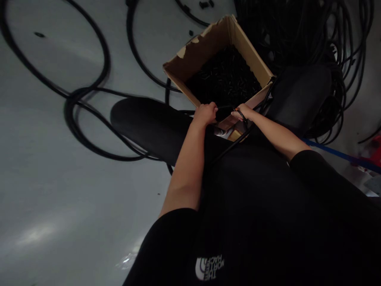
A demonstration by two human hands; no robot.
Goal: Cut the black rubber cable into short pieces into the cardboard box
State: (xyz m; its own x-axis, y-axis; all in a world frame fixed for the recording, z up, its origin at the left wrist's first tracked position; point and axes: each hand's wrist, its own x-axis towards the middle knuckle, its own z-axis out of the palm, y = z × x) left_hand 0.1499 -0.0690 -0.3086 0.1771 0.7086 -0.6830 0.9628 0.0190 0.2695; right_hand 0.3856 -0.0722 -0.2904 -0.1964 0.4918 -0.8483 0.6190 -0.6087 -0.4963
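My left hand (206, 114) is closed, with its fingers round a black cable (224, 107) at the near edge of a cardboard box. Facing it, my right hand (242, 112) is closed on a thin black looped thing (243, 116); a small orange spot shows by its fingertips, and its kind is too dark to tell. The cable spans the short gap between both hands. Inside the open cardboard box (250, 49), just beyond the hands, lie many small black tube-like pieces (226, 75).
Large loops of black cable (104, 153) lie on the grey floor (74, 222) at left. A big heap of coiled black cable (297, 31) stands at upper right. My legs flank the box. A blue strap (336, 153) and a red object (375, 149) are at far right.
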